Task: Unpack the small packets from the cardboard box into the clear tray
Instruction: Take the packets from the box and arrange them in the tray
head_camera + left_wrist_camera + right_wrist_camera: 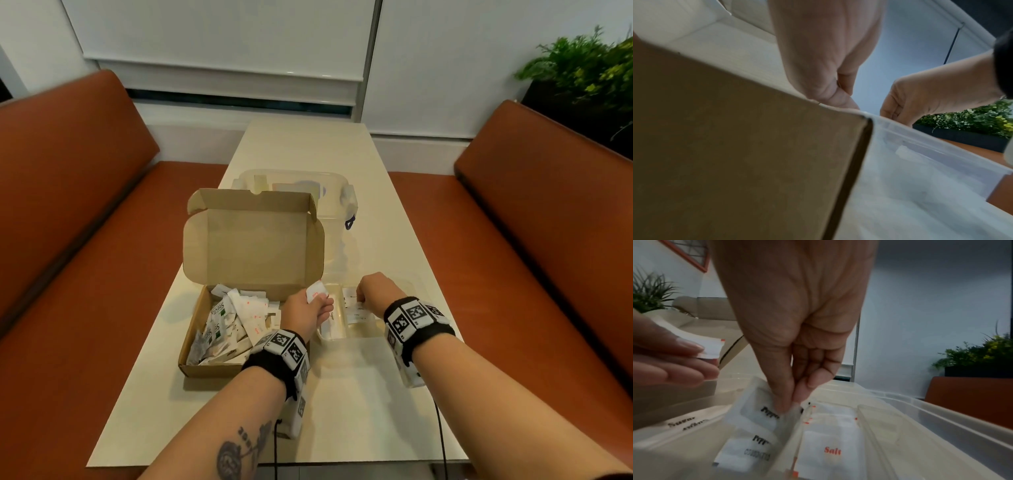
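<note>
Two hands work at once: the right hand [795,344] pinches a pepper packet [760,412] low inside the clear tray [371,330], near the tabletop's [359,411] right edge, while the left hand [305,313] pinches a salt packet [317,292] above the cardboard box's [205,368] right wall. Next, probably, each packet needs releasing into its matching compartment.

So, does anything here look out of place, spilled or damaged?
Nothing stands out. The packets in the cardboard box lie in a loose heap, but none looks torn or spilled. Those in the clear tray lie sorted by compartment, pepper packets beside a salt packet.
</note>
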Action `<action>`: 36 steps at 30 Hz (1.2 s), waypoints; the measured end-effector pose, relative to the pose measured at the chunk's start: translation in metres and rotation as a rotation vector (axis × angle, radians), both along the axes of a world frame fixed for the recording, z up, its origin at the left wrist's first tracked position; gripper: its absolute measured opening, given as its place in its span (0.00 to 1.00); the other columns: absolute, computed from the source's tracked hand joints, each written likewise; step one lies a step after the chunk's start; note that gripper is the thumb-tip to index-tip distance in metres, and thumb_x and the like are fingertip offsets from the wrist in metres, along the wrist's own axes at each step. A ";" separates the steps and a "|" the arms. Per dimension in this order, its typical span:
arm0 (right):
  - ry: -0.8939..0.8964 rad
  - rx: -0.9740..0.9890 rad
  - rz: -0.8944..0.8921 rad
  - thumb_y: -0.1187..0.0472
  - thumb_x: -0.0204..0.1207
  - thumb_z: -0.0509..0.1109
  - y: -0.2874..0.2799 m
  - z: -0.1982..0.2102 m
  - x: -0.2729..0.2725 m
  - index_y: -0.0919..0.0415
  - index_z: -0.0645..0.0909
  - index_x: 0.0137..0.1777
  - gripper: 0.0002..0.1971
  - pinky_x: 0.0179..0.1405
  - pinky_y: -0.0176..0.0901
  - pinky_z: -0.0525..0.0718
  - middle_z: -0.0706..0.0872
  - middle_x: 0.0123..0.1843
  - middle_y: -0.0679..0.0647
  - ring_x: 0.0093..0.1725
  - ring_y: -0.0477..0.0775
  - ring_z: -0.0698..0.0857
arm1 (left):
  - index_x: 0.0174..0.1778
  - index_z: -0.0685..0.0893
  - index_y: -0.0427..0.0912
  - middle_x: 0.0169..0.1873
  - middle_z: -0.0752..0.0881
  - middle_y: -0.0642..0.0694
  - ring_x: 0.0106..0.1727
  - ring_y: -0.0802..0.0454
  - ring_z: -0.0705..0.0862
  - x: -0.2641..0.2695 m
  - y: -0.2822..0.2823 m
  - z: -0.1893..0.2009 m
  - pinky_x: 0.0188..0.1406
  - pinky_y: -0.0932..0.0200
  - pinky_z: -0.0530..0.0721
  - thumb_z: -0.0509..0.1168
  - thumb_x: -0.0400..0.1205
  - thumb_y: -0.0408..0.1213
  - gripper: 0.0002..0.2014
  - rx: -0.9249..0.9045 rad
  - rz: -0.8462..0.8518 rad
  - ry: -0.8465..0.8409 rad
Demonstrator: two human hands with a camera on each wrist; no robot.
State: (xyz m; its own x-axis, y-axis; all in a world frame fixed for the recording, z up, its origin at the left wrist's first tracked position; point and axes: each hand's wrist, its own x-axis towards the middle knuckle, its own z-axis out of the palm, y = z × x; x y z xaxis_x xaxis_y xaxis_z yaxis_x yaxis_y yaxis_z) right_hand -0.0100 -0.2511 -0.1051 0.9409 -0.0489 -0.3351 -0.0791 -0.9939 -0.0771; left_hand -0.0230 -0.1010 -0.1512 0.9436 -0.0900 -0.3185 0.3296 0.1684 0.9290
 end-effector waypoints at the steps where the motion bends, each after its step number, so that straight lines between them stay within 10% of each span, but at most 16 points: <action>1: -0.004 -0.027 0.005 0.72 0.79 0.61 0.000 0.000 0.000 0.67 0.84 0.61 0.14 0.59 0.45 0.82 0.85 0.61 0.62 0.59 0.62 0.84 | 0.57 0.81 0.30 0.38 0.87 0.43 0.38 0.55 0.86 0.000 0.000 0.000 0.33 0.72 0.86 0.62 0.85 0.30 0.09 -0.005 -0.001 0.000; 21: -0.043 -0.135 0.187 0.73 0.77 0.62 0.007 -0.014 -0.005 0.65 0.83 0.57 0.12 0.53 0.44 0.81 0.86 0.58 0.61 0.57 0.61 0.85 | 0.57 0.80 0.30 0.38 0.87 0.43 0.37 0.56 0.86 0.000 0.001 0.002 0.33 0.72 0.86 0.63 0.84 0.30 0.09 0.039 -0.044 -0.013; 30: -0.296 0.494 -0.055 0.55 0.75 0.71 0.009 -0.002 -0.007 0.56 0.84 0.60 0.14 0.52 0.36 0.77 0.87 0.51 0.51 0.49 0.47 0.82 | 0.47 0.85 0.36 0.36 0.88 0.44 0.36 0.55 0.87 0.003 0.003 0.005 0.34 0.69 0.86 0.65 0.83 0.30 0.04 0.091 -0.161 -0.026; 36: -0.237 0.692 -0.112 0.60 0.72 0.76 0.006 0.005 -0.011 0.63 0.88 0.48 0.08 0.37 0.29 0.76 0.88 0.43 0.52 0.41 0.46 0.82 | 0.42 0.87 0.42 0.37 0.89 0.42 0.38 0.53 0.87 -0.003 0.002 0.009 0.38 0.65 0.87 0.67 0.81 0.32 0.05 0.167 -0.214 -0.079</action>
State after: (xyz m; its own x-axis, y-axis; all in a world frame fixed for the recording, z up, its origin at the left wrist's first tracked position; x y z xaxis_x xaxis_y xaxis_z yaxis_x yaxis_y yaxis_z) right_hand -0.0211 -0.2448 -0.1001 0.9937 0.0000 -0.1120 -0.0802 -0.6984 -0.7112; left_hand -0.0260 -0.0989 -0.1419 0.9312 -0.2425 -0.2722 0.2668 -0.0554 0.9621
